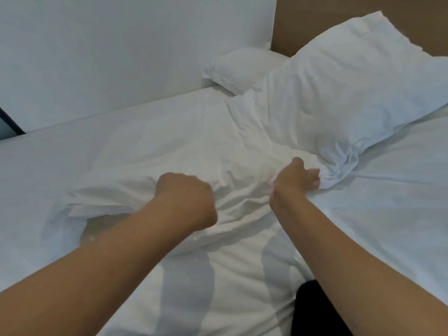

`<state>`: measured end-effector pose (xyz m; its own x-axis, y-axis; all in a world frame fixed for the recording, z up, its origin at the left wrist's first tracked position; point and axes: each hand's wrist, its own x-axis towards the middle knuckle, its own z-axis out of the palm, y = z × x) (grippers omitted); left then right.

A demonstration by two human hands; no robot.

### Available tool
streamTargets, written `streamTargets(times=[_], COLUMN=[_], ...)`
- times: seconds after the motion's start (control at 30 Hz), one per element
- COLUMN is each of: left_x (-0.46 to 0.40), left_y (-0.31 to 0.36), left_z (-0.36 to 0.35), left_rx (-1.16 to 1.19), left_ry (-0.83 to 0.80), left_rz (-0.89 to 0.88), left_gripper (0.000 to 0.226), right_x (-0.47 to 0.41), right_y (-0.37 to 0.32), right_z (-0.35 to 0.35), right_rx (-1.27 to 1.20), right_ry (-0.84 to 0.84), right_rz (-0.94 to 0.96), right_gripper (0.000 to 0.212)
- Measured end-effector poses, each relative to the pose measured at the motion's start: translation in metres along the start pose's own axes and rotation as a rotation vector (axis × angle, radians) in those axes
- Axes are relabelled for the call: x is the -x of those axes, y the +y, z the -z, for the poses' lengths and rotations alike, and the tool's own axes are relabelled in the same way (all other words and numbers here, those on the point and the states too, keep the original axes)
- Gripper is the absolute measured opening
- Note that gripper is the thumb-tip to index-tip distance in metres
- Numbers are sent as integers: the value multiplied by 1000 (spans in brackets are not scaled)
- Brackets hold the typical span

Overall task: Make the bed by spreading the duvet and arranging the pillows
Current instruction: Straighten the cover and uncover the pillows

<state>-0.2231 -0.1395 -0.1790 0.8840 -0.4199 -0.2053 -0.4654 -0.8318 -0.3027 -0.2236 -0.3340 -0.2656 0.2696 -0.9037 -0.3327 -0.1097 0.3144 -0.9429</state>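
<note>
The left hand [186, 200] is balled into a fist with white fabric bunched inside it, knuckles up, gripping the near edge of a pillow [169, 166] that lies flat and rumpled in the middle of the bed. The right hand [297, 178] pinches the same pillow's right corner: the thumb rides on top and the fingers [312, 177] curl into the cloth, right where it meets the gathered end of a second pillow [351, 88]. Both forearms reach forward from the bottom of the view, nearly straight, wrists level and converging on the pillow with a gap of creased case between the two grips.

Judging by the deep wrinkles and the way the cloth puckers at each fist, the pillow is soft, light and floppy, with a loose case that will slide over the filling. A hold on the case alone may just stretch fabric; taking the corners with some stuffing inside the grip should let it lift and shake out evenly.

The second pillow lies plump and tilted toward the tan headboard [363, 10] at upper right. A third, smaller pillow [237, 69] lies in the far corner against the white wall [121, 57]. Under everything lies the white sheet [400, 190] of the bed, smooth on the right. Whether any of the white cloth is the duvet I cannot tell.
</note>
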Motion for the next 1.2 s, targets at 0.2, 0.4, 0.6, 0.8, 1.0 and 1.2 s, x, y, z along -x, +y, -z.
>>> streamTargets(times=[0.2,0.4,0.6,0.8,1.0,1.2], left_x=[-62,-15,3,-3,8,39], left_y=[-51,-46,-96,-118,-116,-138], left_z=[-65,-173,-158,-176,-174,-196], left_rx=[197,389,-46,64,99,-9], left_ry=[145,-370,-141,66,214,281], left_rz=[217,176,182,308,303,83], left_gripper=[62,79,86,75,84,85], right_x=[-3,-40,6,0,38,90], right_y=[0,63,58,55,13,10], right_z=[-19,-10,-7,-11,-45,-45], right_rx=[796,1739,1350,1689,1929,2114], right_ry=[-488,-766,-1050,-1007,-925,-1035], right_rz=[893,697,1298,1252,1117,1258], right_gripper=[58,62,84,72,21,35])
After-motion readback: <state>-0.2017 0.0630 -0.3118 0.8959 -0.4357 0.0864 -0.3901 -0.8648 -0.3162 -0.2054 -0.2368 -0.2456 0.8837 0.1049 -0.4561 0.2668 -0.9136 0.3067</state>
